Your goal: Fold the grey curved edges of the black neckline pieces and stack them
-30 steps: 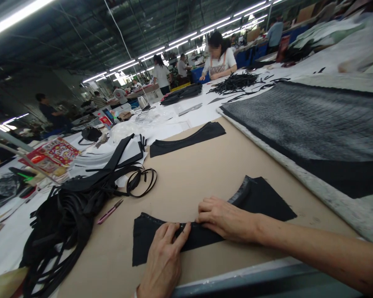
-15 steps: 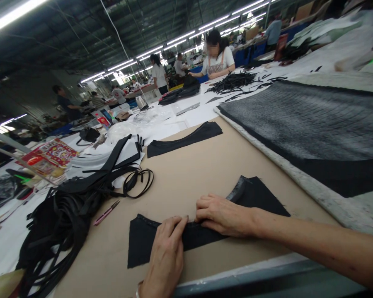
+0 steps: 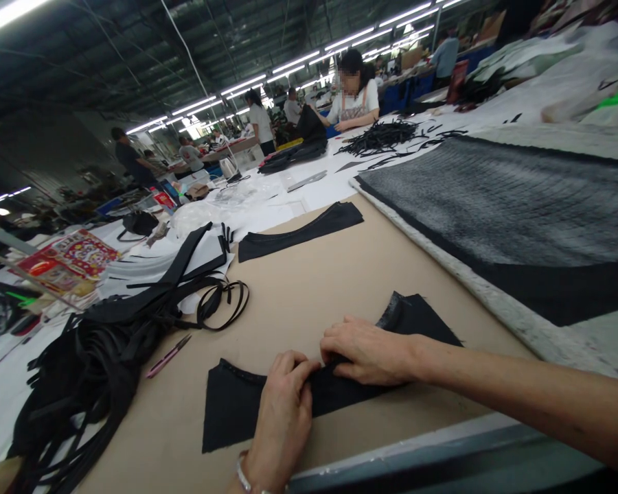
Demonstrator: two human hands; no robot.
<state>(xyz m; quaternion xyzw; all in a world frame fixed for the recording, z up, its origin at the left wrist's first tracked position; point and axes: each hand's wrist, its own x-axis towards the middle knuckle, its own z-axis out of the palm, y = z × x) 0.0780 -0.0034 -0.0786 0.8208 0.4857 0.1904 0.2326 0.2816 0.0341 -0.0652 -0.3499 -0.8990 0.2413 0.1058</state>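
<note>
A black curved fabric piece (image 3: 231, 412) lies on the tan board (image 3: 309, 295) in front of me, its upper edge narrowly folded over. My left hand (image 3: 288, 405) presses down near the middle of that edge, thumb and fingers closed on the fold. Just to its right, my right hand (image 3: 363, 353) has its fingers curled and pinching the same edge. The right end of the piece shows beyond my right hand, its curved strip turned up. Parts of the fold are hidden under both hands.
A second black fabric piece (image 3: 301, 232) lies farther up the board. Left are a pink pen-like tool (image 3: 168, 357) and a heap of black strips (image 3: 97, 363). A dark fabric sheet (image 3: 509, 206) covers the right side. Across the table, a person (image 3: 355, 103) handles black material.
My left fingers have closed more tightly on the folded edge, and my hands remain close together. The person across has lifted black material higher.
</note>
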